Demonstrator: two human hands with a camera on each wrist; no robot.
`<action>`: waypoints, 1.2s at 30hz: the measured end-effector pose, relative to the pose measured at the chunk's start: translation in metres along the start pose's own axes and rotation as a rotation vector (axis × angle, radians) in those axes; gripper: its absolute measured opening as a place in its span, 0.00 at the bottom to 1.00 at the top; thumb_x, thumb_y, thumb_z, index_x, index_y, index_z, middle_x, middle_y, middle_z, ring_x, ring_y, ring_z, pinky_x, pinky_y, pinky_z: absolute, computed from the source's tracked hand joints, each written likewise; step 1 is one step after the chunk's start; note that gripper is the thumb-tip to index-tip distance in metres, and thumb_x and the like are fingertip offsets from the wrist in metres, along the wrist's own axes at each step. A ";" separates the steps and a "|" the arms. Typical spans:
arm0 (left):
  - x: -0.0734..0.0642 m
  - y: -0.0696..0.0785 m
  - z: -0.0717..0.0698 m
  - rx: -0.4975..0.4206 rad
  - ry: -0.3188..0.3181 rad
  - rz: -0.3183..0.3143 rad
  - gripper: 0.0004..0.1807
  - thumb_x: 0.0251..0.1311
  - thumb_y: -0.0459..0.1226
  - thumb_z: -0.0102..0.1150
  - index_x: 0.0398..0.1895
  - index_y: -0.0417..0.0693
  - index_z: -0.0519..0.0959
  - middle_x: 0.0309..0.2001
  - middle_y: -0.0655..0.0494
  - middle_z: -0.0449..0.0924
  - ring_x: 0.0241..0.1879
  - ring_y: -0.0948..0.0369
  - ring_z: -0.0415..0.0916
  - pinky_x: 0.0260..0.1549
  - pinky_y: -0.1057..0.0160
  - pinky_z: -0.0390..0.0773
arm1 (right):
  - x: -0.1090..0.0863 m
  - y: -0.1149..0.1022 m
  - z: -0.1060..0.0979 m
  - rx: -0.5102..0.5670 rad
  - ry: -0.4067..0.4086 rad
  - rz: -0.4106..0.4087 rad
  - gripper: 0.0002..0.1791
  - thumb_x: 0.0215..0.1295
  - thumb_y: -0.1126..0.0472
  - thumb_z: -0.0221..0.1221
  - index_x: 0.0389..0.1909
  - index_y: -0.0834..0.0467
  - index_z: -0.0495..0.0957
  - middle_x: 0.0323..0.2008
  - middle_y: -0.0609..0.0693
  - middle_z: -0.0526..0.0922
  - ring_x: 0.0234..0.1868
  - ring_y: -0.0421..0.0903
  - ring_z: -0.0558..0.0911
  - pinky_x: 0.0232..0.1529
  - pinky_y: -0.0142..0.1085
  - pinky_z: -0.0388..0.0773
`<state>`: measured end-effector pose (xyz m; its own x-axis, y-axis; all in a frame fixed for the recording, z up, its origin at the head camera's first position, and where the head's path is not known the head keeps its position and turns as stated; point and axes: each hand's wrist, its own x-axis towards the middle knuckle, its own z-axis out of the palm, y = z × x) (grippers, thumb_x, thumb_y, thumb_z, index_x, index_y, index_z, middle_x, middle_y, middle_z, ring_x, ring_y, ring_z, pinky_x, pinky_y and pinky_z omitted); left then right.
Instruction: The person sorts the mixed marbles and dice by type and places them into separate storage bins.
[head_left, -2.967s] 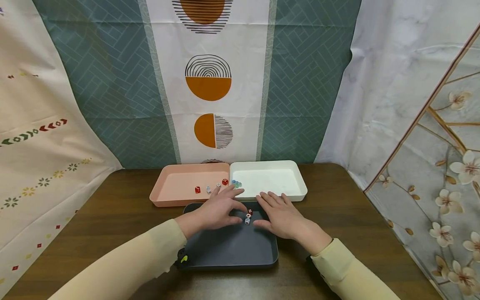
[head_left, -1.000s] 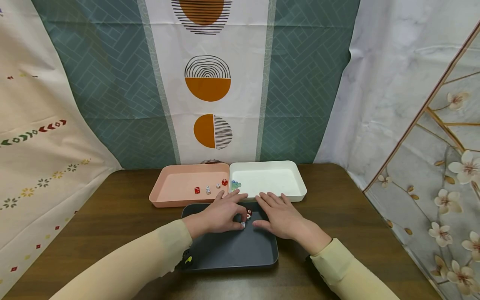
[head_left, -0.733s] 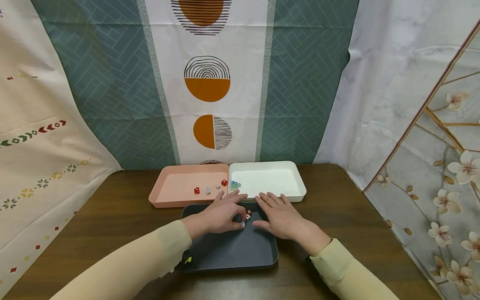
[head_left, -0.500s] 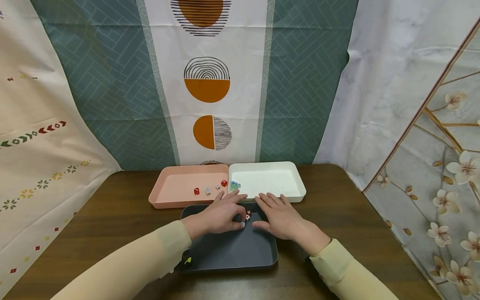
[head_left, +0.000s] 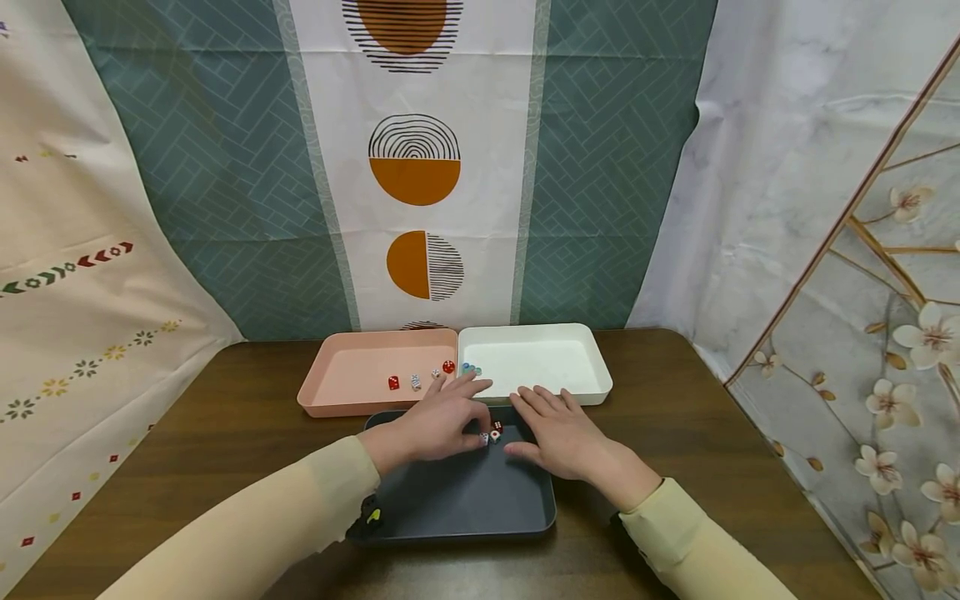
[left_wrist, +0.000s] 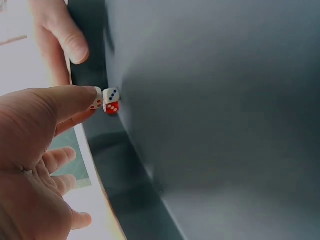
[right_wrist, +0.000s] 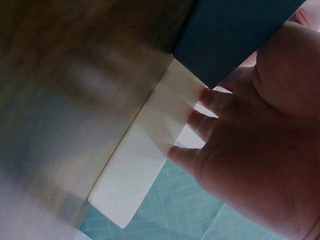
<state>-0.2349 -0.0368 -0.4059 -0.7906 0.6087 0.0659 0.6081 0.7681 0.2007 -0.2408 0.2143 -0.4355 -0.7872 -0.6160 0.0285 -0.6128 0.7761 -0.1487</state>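
Over the dark grey tray, my left hand pinches a small white die with red pips between thumb and index finger; its other fingers stretch out loosely. Close beside the fingertips sit another white die with blue pips and a red die, touching each other in the left wrist view. My right hand is spread flat, holding nothing. Its fingertips touch the near edge of the white tray, with the thumb extended over the dark tray.
Behind the dark tray, a pink tray holds several red and white dice. Small blue-green beads lie in the white tray's left corner. All stand on a brown wooden table backed by a patterned curtain.
The left thumb and index finger closed on a white die and drew it toward the front left. Most recently they shifted it slightly back and up. The right hand stays put.
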 end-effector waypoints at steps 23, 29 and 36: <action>-0.013 -0.045 -0.041 0.110 0.173 -0.161 0.04 0.67 0.40 0.79 0.38 0.58 0.90 0.81 0.40 0.68 0.83 0.34 0.56 0.75 0.20 0.50 | 0.003 0.007 0.011 0.001 0.019 0.006 0.52 0.78 0.27 0.56 0.89 0.55 0.58 0.87 0.56 0.59 0.87 0.58 0.56 0.84 0.65 0.46; -0.018 -0.057 -0.049 0.090 0.217 -0.197 0.05 0.67 0.37 0.79 0.36 0.55 0.90 0.81 0.38 0.68 0.83 0.31 0.54 0.74 0.18 0.50 | 0.001 0.005 0.006 0.028 0.017 -0.007 0.50 0.79 0.29 0.58 0.88 0.57 0.60 0.86 0.58 0.60 0.87 0.61 0.56 0.84 0.66 0.46; -0.023 -0.068 -0.052 0.073 0.226 -0.232 0.05 0.68 0.37 0.78 0.37 0.53 0.89 0.81 0.35 0.66 0.84 0.32 0.52 0.75 0.19 0.47 | 0.004 0.007 0.011 0.018 0.025 0.009 0.52 0.77 0.26 0.57 0.89 0.55 0.59 0.87 0.55 0.60 0.87 0.59 0.56 0.84 0.66 0.46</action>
<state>-0.2616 -0.1139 -0.3700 -0.8996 0.3623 0.2439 0.4067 0.8985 0.1655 -0.2478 0.2158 -0.4478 -0.7942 -0.6055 0.0514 -0.6046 0.7788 -0.1673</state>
